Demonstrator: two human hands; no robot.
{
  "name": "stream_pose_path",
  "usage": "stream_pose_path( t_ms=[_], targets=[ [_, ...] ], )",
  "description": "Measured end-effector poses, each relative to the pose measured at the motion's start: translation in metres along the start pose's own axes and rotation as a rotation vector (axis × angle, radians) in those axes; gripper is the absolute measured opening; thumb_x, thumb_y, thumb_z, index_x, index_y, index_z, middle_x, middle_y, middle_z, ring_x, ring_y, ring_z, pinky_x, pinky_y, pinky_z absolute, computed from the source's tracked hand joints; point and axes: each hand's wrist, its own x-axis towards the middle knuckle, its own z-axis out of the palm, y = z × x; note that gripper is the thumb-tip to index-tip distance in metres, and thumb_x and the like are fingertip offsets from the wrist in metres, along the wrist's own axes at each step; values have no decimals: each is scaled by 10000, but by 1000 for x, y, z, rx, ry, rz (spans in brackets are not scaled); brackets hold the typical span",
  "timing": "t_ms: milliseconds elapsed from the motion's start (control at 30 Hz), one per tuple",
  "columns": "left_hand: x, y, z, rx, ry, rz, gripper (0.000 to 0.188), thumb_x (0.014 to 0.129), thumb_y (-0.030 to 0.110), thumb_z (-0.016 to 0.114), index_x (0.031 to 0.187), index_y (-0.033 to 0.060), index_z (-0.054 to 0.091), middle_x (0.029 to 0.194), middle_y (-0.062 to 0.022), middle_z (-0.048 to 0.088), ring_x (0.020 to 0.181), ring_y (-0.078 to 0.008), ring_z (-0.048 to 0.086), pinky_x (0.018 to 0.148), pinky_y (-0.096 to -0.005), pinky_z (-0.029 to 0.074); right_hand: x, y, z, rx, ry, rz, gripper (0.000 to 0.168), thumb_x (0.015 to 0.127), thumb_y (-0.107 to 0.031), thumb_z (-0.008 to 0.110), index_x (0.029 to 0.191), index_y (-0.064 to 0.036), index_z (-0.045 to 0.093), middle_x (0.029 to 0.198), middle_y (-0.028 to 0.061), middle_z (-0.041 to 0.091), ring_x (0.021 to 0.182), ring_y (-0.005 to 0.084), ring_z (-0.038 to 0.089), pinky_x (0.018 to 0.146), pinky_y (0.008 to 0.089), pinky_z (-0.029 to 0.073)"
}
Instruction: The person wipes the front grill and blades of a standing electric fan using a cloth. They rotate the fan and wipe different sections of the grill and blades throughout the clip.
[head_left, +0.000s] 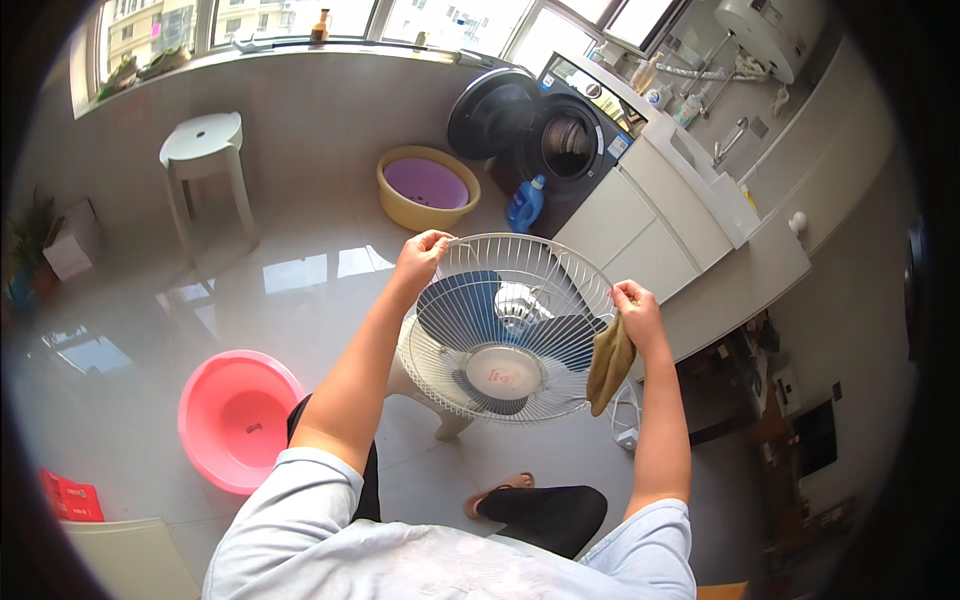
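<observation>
An electric fan (517, 330) with dark blue blades tilts in front of me, its round wire grille (551, 405) towards me. My left hand (424, 259) pinches the grille's rim at the upper left. On the right, my right hand (637, 306) is closed at the rim, with an olive-brown cloth (610, 367) hanging from it against the wires. Behind the blades shows the white motor housing (519, 306). A pale stool (452, 425) stands under the fan; its contact with the fan is mostly hidden. A white cord and plug (627, 437) lie near the right side.
A pink basin (225, 375) stands on the floor to my left. Ahead are a yellow tub (397, 208) holding a purple basin (424, 180), a blue detergent bottle (526, 204) and a washing machine (570, 142) with its door open. A white stool (202, 139) stands farther left.
</observation>
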Motion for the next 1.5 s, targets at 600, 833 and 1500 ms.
stream_pose_path(
  t_ms=[600, 833, 1500],
  targets=[
    [15, -15, -19, -204, -102, -149, 181, 902, 257, 726, 902, 77, 704, 798, 1, 669, 637, -82, 526, 631, -255, 440, 5, 15, 6, -72, 13, -20, 205, 969, -210, 593, 844, -53, 635, 668, -22, 528, 652, 81, 461, 592, 272, 388],
    [8, -11, -13, -268, -43, -120, 177, 884, 224, 738, 915, 53, 702, 801, -17, 666, 675, -94, 543, 643, -258, 445, 4, 16, 5, -75, 15, -15, 188, 967, -202, 595, 859, -58, 651, 646, -21, 517, 624, 82, 456, 570, 277, 384],
    [6, -8, -14, -326, -39, -138, 167, 875, 218, 749, 942, 66, 733, 779, -10, 668, 614, -90, 529, 599, -249, 429, 7, 17, 6, -128, 39, -54, 181, 959, -187, 595, 847, -56, 652, 602, -1, 475, 595, 94, 437, 549, 296, 377]
  ],
)
